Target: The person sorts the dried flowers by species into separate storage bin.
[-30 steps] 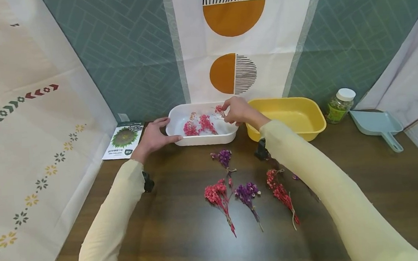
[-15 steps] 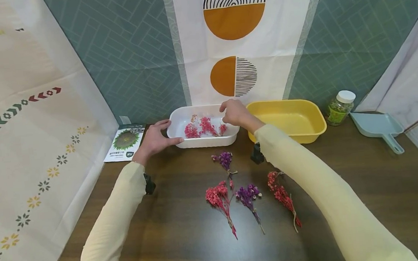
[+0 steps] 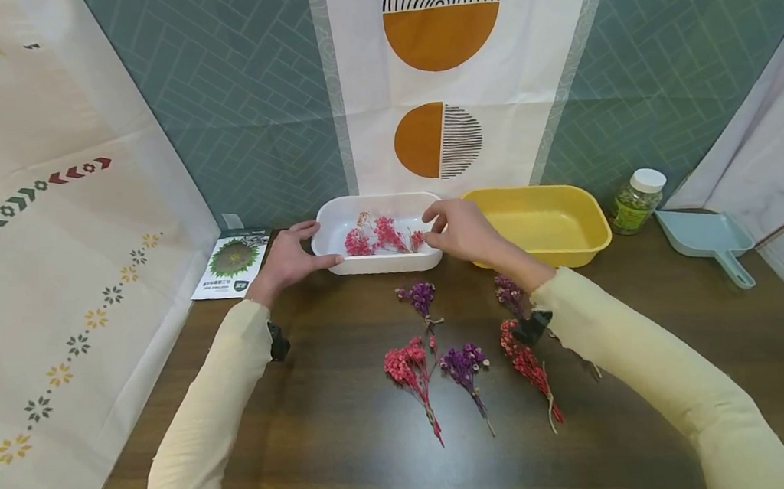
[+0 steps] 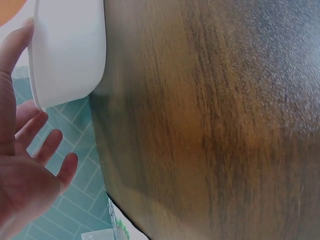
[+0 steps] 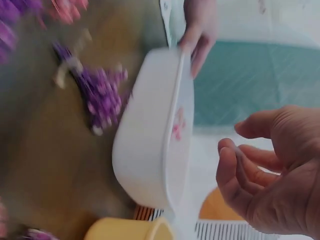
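Note:
My left hand (image 3: 290, 262) holds the left end of the white plastic basin (image 3: 380, 264), thumb on the near rim and fingers round the end. Inside the basin lie pink dried flowers (image 3: 387, 233), with a small pink sprig (image 3: 417, 240) at the right side. Over the basin's right end is my right hand (image 3: 465, 231), its fingers loosely bent with nothing between them. In the right wrist view that hand (image 5: 277, 167) appears beside the basin's opening, thumb and forefinger apart.
Tied bunches of red flowers (image 3: 412, 369) and purple flowers (image 3: 466, 363) lie on the brown table. A yellow basin (image 3: 575, 253) stands right of the white one. Farther right are a lidded jar (image 3: 635, 202) and a blue dustpan (image 3: 705, 234). A sunflower packet (image 3: 231, 263) lies at left.
My right hand has let go of the pink sprig, which now lies in the white basin, and has drawn back slightly right and nearer. The left hand stays at the basin's end.

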Motion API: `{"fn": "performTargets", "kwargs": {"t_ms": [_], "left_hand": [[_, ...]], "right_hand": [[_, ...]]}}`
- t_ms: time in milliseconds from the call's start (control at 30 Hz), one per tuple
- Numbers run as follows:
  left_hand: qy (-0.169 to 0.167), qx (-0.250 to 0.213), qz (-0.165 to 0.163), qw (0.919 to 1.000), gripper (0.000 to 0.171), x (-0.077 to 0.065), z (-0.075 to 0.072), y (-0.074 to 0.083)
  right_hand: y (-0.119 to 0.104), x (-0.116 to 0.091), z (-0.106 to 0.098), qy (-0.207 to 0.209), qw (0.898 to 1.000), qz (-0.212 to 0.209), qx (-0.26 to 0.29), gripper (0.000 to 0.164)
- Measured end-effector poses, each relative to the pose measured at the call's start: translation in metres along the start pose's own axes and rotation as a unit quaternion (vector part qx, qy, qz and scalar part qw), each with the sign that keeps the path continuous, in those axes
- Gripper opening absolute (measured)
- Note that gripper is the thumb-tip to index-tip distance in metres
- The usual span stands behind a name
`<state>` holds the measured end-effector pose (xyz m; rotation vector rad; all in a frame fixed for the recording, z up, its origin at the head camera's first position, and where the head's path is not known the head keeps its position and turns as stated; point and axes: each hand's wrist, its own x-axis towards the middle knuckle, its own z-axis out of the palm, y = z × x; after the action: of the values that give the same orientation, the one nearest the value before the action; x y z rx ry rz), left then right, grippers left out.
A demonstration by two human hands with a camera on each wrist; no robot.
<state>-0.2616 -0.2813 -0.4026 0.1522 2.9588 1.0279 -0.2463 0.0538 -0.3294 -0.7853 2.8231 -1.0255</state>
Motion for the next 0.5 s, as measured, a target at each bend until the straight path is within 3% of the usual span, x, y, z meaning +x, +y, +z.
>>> {"fn": "performTargets", "kwargs": {"t_ms": [200,500], "left_hand": [[-0.003,0.001,-0.003,1.0,0.096,0.001,-0.002,0.001],[-0.002,0.002,-0.007,1.0,0.096,-0.001,-0.003,0.003]], "right_hand": [[-0.012,-0.062,0.012,-0.015,0.999,-0.003,0.033,0.026],[-0.025,-0.133,0.056,-0.067,0.994,0.011,0.09,0.035]]}}
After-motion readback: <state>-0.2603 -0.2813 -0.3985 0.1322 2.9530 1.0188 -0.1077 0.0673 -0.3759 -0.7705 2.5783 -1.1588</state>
